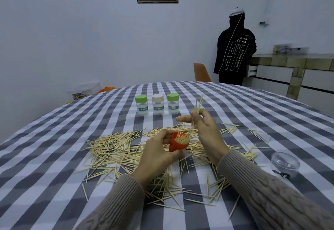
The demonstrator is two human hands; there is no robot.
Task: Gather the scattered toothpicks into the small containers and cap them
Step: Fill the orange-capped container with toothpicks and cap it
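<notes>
Left hand (159, 154) grips an orange container (179, 143), centre frame, already holding upright sticks. Right hand (204, 126) pinches a small bundle of toothpicks (197, 110) just above it. Advised: align the tips, tilt the mouth toward the bundle, and feed it in as one. Loose toothpicks (115, 148), thin, pale wood with pointed ends, litter the checked cloth on the table (54, 175). Three capped clear jars (157, 104) stand behind; a clear round lid (285, 162) lies lower right.
</notes>
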